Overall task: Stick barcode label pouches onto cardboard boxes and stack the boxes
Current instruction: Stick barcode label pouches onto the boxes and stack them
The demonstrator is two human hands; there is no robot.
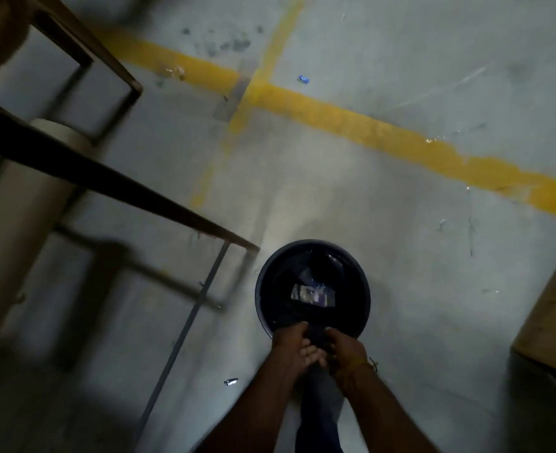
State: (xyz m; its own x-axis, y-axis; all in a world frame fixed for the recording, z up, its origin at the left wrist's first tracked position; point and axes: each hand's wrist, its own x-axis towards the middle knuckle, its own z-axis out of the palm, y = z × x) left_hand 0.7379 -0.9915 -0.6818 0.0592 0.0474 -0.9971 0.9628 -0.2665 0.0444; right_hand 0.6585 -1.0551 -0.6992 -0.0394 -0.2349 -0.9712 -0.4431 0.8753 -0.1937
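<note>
Both hands [316,349] meet over dark bin [263,289], fingers curled; what they hold, cannot tell. Drop scraps well inside rim.

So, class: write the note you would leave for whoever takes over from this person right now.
Left hand and right hand: both at the near rim of the dark round bin, fingers curled on a dark blurred thing between them.
In the bin: a pale printed scrap, too blurred to identify.
One cardboard box at the right edge, on the floor; no pouch visible on the part in view.
Done: no labelling or stacking visible.
Left: stick pouches on, stack the boxes.
</note>
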